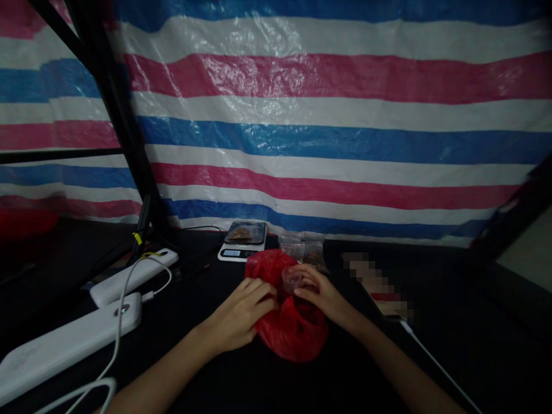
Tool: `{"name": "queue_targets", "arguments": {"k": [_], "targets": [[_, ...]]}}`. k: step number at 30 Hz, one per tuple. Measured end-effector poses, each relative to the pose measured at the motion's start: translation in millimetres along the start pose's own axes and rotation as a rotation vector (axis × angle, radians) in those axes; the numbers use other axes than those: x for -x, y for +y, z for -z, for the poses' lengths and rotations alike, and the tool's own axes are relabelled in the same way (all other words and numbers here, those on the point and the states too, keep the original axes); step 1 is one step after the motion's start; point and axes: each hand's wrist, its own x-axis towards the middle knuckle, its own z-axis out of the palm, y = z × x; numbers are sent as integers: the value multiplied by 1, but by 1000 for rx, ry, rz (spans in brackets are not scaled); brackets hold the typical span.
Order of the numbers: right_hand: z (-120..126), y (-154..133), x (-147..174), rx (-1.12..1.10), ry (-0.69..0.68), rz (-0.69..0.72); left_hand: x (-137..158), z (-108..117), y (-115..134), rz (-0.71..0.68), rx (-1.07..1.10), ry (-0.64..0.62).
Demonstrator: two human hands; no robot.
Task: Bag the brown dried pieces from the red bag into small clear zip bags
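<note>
Head view, left hand (239,315) gripping the near-left edge of a red plastic bag (293,328) on the black table (241,379), right hand (321,293) pinching a small clear cup (292,280) over the bag's mouth, kitchen scale (242,241) beyond both hands, white power banks (86,322) far left of the grip

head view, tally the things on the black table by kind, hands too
hands: 2, left hand and right hand
red plastic bag: 1
small clear cup: 1
kitchen scale: 1
clear packets: 2
white power banks: 2
total: 9
</note>
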Motion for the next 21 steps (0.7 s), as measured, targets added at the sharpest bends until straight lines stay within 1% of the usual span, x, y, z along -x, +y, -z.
{"name": "queue_targets", "arguments": {"k": [3,6,8,9,10,11,13,14,17,18,20,21], "targets": [[-1,-1,0,-3,38,4,0,5,5,51,143,-50],[0,-2,-1,7,78,31,6,12,15,6,253,-30],[2,-3,-1,25,121,37,11,15,21,-51,289,11],[3,-3,-2,35,151,35,11,16,21,-54,283,45],[5,-4,-1,43,182,31,10,18,17,-24,258,95],[7,-4,-1,48,210,27,6,19,9,36,218,157],[11,-6,-1,50,254,24,-6,24,-21,190,123,270],[12,-7,-1,47,268,24,-13,26,-42,226,97,278],[14,-8,0,43,278,24,-36,30,-115,237,114,145],[14,-7,0,41,276,25,-42,28,-138,277,133,99],[14,-5,-1,39,258,22,-50,21,-171,327,178,42],[14,-3,-1,41,246,19,-53,16,-181,343,203,9]]}}
